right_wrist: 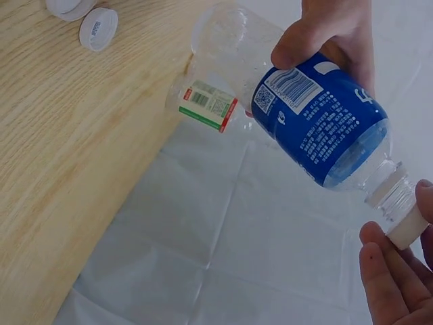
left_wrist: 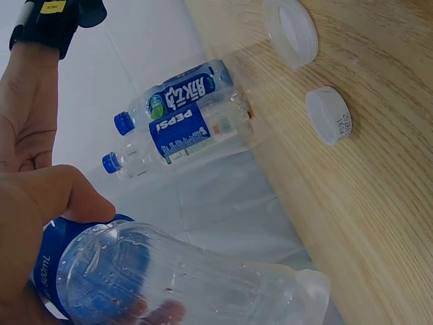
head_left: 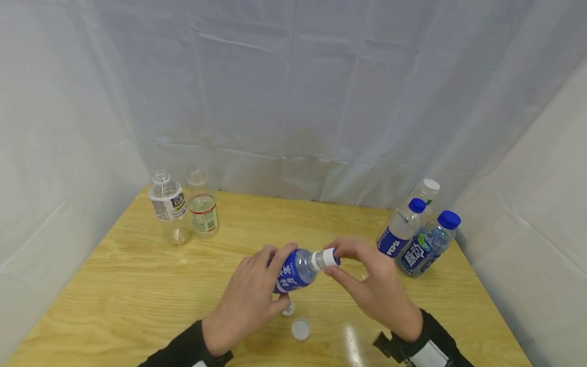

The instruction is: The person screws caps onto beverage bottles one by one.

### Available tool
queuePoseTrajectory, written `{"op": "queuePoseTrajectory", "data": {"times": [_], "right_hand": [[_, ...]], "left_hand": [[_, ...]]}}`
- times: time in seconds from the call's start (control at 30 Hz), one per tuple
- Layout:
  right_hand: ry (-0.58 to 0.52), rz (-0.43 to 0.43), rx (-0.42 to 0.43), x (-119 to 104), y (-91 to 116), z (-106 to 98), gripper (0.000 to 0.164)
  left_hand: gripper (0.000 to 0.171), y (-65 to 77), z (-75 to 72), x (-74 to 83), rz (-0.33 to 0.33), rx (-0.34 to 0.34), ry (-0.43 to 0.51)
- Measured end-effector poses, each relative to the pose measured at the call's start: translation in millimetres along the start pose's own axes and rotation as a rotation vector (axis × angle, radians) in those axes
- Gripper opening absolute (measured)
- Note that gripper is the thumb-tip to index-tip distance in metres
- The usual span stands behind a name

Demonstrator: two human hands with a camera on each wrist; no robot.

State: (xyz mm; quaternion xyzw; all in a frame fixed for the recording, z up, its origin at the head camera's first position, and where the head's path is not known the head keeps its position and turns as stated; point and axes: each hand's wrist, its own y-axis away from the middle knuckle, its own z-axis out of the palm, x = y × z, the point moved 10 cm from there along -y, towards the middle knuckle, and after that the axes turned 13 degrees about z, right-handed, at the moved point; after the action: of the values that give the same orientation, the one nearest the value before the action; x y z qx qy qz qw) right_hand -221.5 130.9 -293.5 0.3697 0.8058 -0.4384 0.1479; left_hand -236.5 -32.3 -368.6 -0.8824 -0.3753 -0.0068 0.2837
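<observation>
Bottle in hand: a clear plastic bottle [head_left: 293,271] with a blue label is being held above the wooden table [head_left: 105,300], right between the two hands.
Angle: its long axis is running from near left to far right, tilted, with the neck raised and pointing at the right hand.
Left hand: the left hand [head_left: 257,285] is wrapping its fingers and thumb round the body, so it's the nearer one to the base.
Right hand: the right hand [head_left: 373,288] is pinching the white cap [head_left: 328,257] between thumb and fingers; threads are showing below it, can't tell if it's fully loose.
Blue label: it's showing big white Chinese characters, partly covered, plus a barcode and QR code.
Right-side bottles: one [head_left: 394,239] is reading "PEPSI", its neighbour [head_left: 424,250] is reading "脉动", and a white-capped bottle [head_left: 430,186] is standing behind.
Far left: two capless clear bottles [head_left: 167,209] are standing together, print too small to read.
Near side: two loose caps [head_left: 301,330] are lying on the wood.
</observation>
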Motion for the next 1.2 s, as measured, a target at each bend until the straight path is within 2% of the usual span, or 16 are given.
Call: {"op": "queuePoseTrajectory", "data": {"times": [0.43, 0.73, 0.9, 1.07, 1.2], "right_hand": [[0.022, -0.053, -0.017, -5.8, 6.8, 2.4, 0.03], [0.08, -0.026, -0.109, 0.2, 13.6, 6.2, 0.046], [0.09, -0.041, -0.14, 1.1, 14.2, 8.2, 0.044], [0.067, -0.046, -0.119, 3.3, 17.2, 6.2, 0.033], [0.03, -0.029, -0.074, 6.1, 15.5, 2.6, 0.035]], "left_hand": [[0.103, -1.6, -0.6, 5.1, 0.019, -0.006, -0.009], [0.102, -0.4, 2.5, 2.9, 0.015, -0.016, -0.013], [0.101, -1.1, 5.4, 1.1, 0.021, -0.04, -0.003], [0.1, -1.1, 8.0, 0.4, 0.035, -0.056, 0.002], [0.101, -2.1, 6.4, 2.0, 0.047, -0.037, -0.003]]}}
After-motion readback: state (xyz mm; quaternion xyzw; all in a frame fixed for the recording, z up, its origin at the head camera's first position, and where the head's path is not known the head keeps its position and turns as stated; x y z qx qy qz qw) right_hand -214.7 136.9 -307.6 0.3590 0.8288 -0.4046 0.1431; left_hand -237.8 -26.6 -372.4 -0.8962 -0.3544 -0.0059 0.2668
